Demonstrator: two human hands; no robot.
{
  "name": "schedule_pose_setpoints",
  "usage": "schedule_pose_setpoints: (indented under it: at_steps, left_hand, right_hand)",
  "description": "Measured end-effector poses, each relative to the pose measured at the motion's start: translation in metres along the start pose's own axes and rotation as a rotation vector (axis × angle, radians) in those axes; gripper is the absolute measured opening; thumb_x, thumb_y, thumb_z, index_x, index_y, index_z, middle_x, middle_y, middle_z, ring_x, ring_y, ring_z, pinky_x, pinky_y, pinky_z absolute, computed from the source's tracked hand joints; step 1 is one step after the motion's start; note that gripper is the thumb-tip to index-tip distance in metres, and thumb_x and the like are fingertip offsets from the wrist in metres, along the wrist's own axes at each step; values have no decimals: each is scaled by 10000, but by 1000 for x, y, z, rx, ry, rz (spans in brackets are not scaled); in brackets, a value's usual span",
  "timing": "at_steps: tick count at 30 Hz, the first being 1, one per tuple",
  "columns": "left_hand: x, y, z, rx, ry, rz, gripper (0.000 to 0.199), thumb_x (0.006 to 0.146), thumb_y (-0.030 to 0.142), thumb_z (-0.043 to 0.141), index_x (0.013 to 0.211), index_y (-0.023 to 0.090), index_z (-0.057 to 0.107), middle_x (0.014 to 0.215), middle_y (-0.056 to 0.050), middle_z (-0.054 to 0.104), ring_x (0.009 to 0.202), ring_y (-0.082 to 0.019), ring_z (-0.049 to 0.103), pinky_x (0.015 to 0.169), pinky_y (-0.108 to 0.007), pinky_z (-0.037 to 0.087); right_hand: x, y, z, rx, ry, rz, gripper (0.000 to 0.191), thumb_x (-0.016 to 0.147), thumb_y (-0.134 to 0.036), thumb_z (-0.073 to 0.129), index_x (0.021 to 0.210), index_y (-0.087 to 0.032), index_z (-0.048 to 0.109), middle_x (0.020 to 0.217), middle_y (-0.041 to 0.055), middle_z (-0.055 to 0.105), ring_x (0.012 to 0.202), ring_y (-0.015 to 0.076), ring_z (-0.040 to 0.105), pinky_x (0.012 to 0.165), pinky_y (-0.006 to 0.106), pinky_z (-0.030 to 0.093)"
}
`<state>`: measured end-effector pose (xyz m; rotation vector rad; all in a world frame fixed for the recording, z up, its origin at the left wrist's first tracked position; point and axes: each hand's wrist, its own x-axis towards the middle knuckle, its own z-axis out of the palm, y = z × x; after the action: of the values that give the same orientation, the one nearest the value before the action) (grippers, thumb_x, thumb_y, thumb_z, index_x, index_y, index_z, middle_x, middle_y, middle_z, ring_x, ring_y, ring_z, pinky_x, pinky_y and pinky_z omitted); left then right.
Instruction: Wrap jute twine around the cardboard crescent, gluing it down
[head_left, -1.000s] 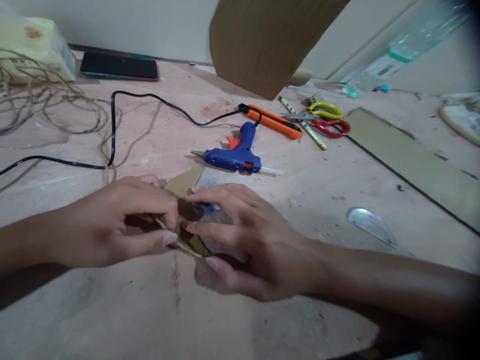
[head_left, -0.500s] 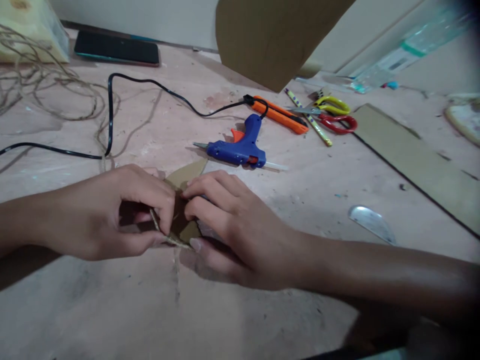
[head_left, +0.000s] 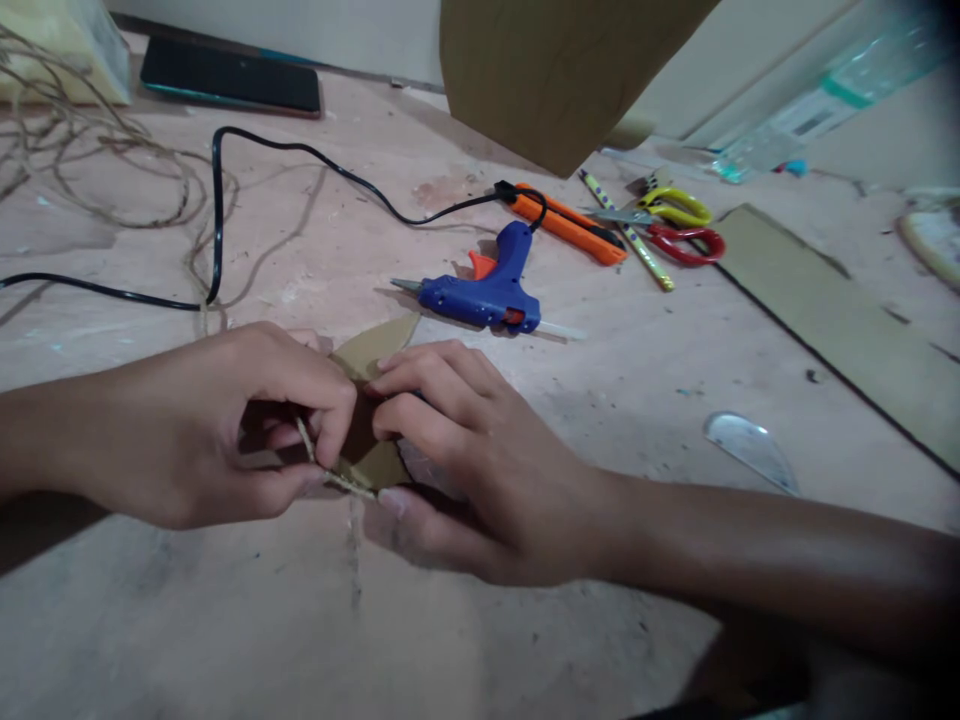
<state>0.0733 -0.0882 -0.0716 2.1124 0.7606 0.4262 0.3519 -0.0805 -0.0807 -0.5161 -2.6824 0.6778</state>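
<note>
brown cardboard lies on the table between both hands, near a blue glue gun. the left hand pinches twine between thumb and forefinger at the cardboard's near edge. the right hand arches over the cardboard, thumb parted from its fingers. scissors sit beyond, beside an orange cutter.
</note>
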Motion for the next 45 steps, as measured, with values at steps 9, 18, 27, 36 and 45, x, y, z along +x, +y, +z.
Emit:
schedule_pose_setpoints:
  at_steps: [9, 18, 27, 36, 45]
  left_hand:
    - [4, 2, -5, 60, -4, 39, 184, 905, 116, 646, 773, 241, 612, 665, 40, 611, 616, -137, 549, 579, -259, 447]
    - [2, 0, -6, 20, -30, 18, 213, 926, 123, 675, 761, 235, 601, 674, 38, 602, 627, -133, 543, 579, -236, 435]
    - [4, -2, -3, 33, -11, 46, 217, 913, 127, 691, 765, 248, 588, 660, 45, 601, 614, -142, 540, 613, -265, 452]
    - [1, -4, -1, 49, -2, 58, 221, 893, 98, 684, 780, 253, 573, 669, 64, 608, 624, -138, 552, 656, -279, 456]
    - [3, -4, 0, 55, 13, 74, 233, 892, 97, 673, 754, 251, 565, 651, 56, 614, 617, -136, 567, 620, -273, 459]
  right_hand:
    - [0, 0, 2, -40, 37, -16, 286, 1056, -394, 612, 1220, -167, 673, 1343, 178, 695, 1247, 367, 613, 1051, 579, 524]
    - [4, -1, 1, -22, 34, -22, 299, 1120, -404, 589, 1193, -138, 706, 1321, 191, 686, 1210, 367, 612, 1012, 577, 519]
    - [5, -2, 3, -44, 46, 16, 279, 1060, -424, 654, 1142, -162, 704, 1181, 136, 672, 1134, 334, 576, 977, 534, 467]
    - [11, -2, 1, 51, 38, 50, 262, 1065, -417, 654, 1080, -161, 711, 1086, 100, 653, 1115, 324, 560, 948, 505, 421]
    - [12, -5, 0, 42, 53, 66, 219, 1006, -361, 681, 1067, -154, 716, 1072, 106, 658, 1098, 323, 550, 927, 502, 416]
